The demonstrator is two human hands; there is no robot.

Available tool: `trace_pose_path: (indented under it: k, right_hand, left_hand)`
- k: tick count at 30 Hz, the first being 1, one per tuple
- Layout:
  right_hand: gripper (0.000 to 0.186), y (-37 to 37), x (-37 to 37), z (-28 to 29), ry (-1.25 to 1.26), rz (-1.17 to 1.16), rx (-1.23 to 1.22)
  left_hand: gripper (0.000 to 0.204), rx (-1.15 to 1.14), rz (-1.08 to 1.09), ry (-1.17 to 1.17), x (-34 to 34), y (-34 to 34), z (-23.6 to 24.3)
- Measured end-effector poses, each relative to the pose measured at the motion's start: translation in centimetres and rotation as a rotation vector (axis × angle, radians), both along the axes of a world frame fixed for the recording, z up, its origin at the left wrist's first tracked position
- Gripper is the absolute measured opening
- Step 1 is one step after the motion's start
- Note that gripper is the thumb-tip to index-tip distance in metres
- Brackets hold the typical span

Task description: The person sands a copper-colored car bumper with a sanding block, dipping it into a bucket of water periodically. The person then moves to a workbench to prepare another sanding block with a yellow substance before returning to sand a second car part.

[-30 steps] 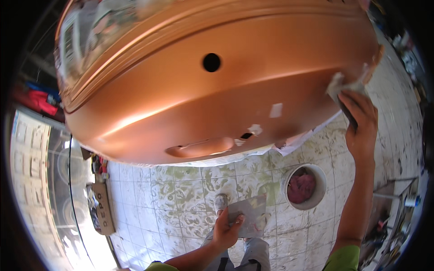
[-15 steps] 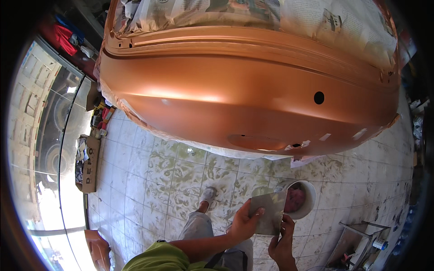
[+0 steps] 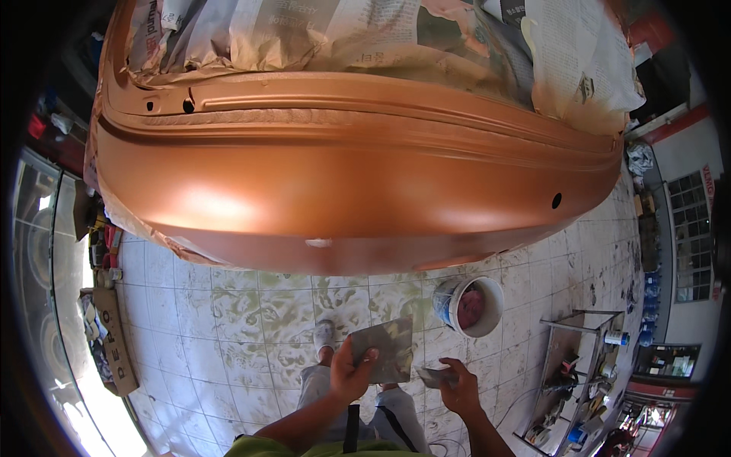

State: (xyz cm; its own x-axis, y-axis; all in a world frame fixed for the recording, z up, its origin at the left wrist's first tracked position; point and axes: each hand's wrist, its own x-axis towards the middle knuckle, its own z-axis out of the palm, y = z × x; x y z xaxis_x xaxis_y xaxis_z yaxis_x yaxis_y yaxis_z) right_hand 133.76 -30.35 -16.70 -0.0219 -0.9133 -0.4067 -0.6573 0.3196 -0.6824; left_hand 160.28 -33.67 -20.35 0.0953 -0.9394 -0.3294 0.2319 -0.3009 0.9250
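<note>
And here are both hands, low in the view, working in front of the orange panel (image 3: pixel 343 175) without touching it! The left hand (image 3: pixel 350 373) has a firm grip on a flat grey board (image 3: pixel 390 346), thumb pressed on its face near the left edge, fingers tucked mostly out of sight; the board juts up and to the right of that hand, tilted, with pale smears on it. Over to the right hand (image 3: pixel 458 387), and it's pinching a thin, greyish spreader (image 3: pixel 435 377) that pokes out to the left of the fingers, its tip aimed at the board's lower right corner, just beside it, with a slim gap between. Both pieces are held in the air over the floor (image 3: pixel 213 381), above the person's trousered legs, and a shoe (image 3: pixel 325 332) peeps out beyond the board. Up ahead, the panel curves right across the scene, a pale patch (image 3: pixel 318 243) near its lower edge, a dark round hole (image 3: pixel 557 201) toward its right end, newspaper (image 3: pixel 304 30) crumpled along the top. Beyond the right hand stands a white bucket (image 3: pixel 495 314) with a dark pink cloth (image 3: pixel 470 305) inside, and farther right, a metal rack (image 3: pixel 582 314); off left, well apart from the hands, a cardboard box (image 3: pixel 118 354).
</note>
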Motion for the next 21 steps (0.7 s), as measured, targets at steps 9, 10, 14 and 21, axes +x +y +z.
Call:
trace_pose_path:
  k: [9, 10, 14, 21]
  right_hand:
    - [0.073, 0.0, 8.9, -2.5, -1.743, -0.738, 1.051]
    - [0.072, 0.8, 10.1, -2.7, -1.722, -0.781, 1.087]
    - [0.071, 1.4, 14.9, -3.8, -1.742, -0.629, 1.276]
    - [0.069, 2.6, 16.3, -5.9, -1.496, -0.541, 1.386]
  left_hand:
    - [0.024, -0.024, 0.060, 0.112, 8.1, -1.2, -1.2]
    - [0.024, -0.028, 0.041, 0.081, 8.9, -1.2, -1.5]
    - [0.024, 0.085, -0.105, 0.047, 11.9, -1.4, -0.4]
    - [0.050, 0.085, -0.231, 0.041, 12.1, 2.4, -2.1]
